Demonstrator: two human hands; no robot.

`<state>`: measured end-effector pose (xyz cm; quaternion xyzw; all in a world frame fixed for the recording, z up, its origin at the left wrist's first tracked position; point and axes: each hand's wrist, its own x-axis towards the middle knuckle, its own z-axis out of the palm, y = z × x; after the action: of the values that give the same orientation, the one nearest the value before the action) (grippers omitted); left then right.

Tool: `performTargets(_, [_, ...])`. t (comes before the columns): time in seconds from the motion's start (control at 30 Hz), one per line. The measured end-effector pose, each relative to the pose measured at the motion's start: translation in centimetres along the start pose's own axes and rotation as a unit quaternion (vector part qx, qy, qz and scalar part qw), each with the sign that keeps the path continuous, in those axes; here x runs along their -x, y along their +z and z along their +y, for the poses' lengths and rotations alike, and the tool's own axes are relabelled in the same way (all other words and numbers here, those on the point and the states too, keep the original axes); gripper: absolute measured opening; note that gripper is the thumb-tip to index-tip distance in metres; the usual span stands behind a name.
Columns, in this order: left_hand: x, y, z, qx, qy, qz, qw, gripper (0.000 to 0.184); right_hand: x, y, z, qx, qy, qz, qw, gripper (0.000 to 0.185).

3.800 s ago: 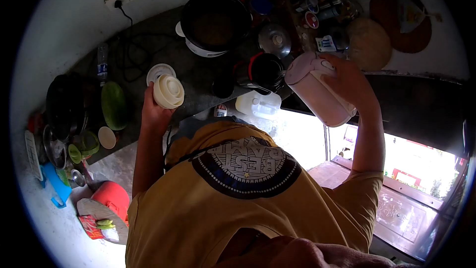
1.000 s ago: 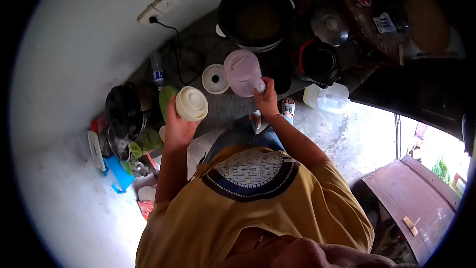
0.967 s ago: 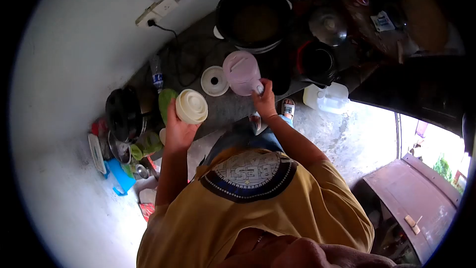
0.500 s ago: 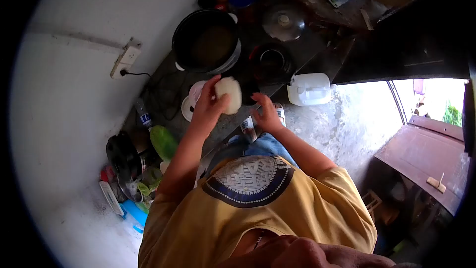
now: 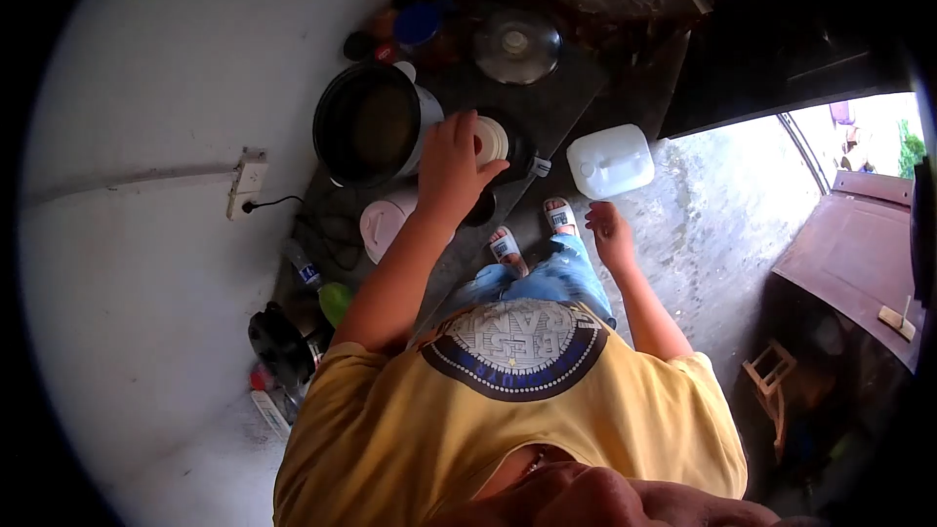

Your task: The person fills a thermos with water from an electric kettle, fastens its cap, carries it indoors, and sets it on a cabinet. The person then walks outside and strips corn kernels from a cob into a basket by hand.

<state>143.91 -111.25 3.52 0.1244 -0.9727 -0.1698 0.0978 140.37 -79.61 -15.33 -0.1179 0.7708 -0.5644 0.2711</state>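
Note:
My left hand [image 5: 453, 164] is closed, fingers and thumb bent round the side of a cream round cup-like piece [image 5: 494, 141]. Its exact kind is hard to make out, as the fingers cover part of it. It is over a dark pot [image 5: 522, 148] with a handle, beside the big black-lined cooking pot [image 5: 376, 125]. Below my left wrist stands a container with a pink top [image 5: 383, 226]. My right hand [image 5: 610, 232] hangs over the floor, fingers loosely bent and apart, holding nothing. Nearest to it is a white plastic jug [image 5: 611, 162].
A metal lid [image 5: 517, 46] lies on the dark counter behind the pots. A wall socket [image 5: 249, 182] with a plugged-in cord is on the left. A green bottle [image 5: 335, 303] stands near my left elbow. On the right, a wooden frame [image 5: 771, 381] leans below a brown panel [image 5: 849, 254].
My left hand has carried the cream piece forward, over the dark pot. My right hand has drawn away to the right, towards the white jug. The head view has shifted.

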Motion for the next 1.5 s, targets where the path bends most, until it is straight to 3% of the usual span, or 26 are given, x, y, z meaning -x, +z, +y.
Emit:
performTargets(0.17, [-0.5, -1.3, -0.3, -0.051, 0.111, -0.101, 0.987, 0.086, -3.3, 1.4, -4.2, 0.094, -0.009, -0.032, 0.995, 0.036])
performTargets(0.27, [-0.7, -1.2, -1.7, -0.037, 0.158, -0.121, 0.979, 0.087, -6.3, 3.7, -6.0, 0.217, -0.213, 0.034, 0.952, 0.044])
performTargets(0.37, [0.1, -1.1, -0.3, -0.007, 0.003, -0.075, 0.997, 0.091, -9.3, 6.3, -4.9, 0.242, -0.227, -0.022, 0.943, 0.054])
performTargets(0.47, [0.2, -0.6, 0.2, -0.006, -0.124, -0.125, 0.984, 0.098, -11.6, 8.8, -2.3, 0.227, -0.133, -0.09, 0.961, 0.056])
performTargets(0.57, [0.1, -0.5, -2.4, -0.201, 0.161, -0.12, 0.959, 0.101, -12.4, 9.0, -1.4, 0.23, -0.112, -0.112, 0.96, 0.053])
performTargets(0.67, [-0.7, -3.9, 0.5, -0.105, 0.059, -0.165, 0.979, 0.093, -11.6, 8.1, -4.5, 0.232, -0.1, -0.11, 0.961, 0.05])
performTargets(0.77, [0.2, -1.2, -0.7, -0.049, -0.129, -0.1, 0.985, 0.089, -11.9, 8.1, -4.2, 0.235, -0.093, -0.132, 0.959, 0.048])
performTargets(0.87, [0.3, -1.4, -1.0, -0.071, 0.002, -0.114, 0.991, 0.089, -12.1, 7.7, -3.8, 0.227, -0.099, -0.137, 0.959, 0.047])
performTargets(0.97, [-0.5, -3.6, -0.7, -0.264, 0.147, -0.099, 0.948, 0.086, -12.0, 7.9, -3.7, 0.238, -0.117, -0.127, 0.956, 0.047])
performTargets(1.07, [-0.8, -2.9, 0.7, -0.139, -0.042, -0.113, 0.983, 0.086, -12.1, 7.6, -5.0, 0.24, -0.093, -0.148, 0.955, 0.047])
performTargets(1.17, [-0.8, -1.6, 0.6, -0.139, -0.069, -0.153, 0.976, 0.085, -12.1, 7.3, -4.9, 0.248, -0.101, -0.15, 0.952, 0.046])
performTargets(1.27, [-1.2, -2.7, -1.2, -0.157, 0.143, -0.135, 0.968, 0.088, -12.2, 7.5, -4.3, 0.255, -0.096, -0.156, 0.949, 0.045])
performTargets(1.37, [-1.4, -3.9, 0.8, -0.101, 0.066, -0.097, 0.988, 0.083, -12.6, 7.2, -4.8, 0.268, -0.099, -0.167, 0.944, 0.045])
performTargets(1.47, [-1.4, -2.6, 1.6, -0.149, -0.059, -0.149, 0.976, 0.077, -12.6, 7.0, -5.0, 0.278, -0.127, -0.171, 0.937, 0.046])
performTargets(1.5, [-1.2, -2.3, 1.3, -0.134, -0.037, -0.142, 0.98, 0.074, -12.6, 6.9, -5.0, 0.281, -0.139, -0.172, 0.934, 0.046])
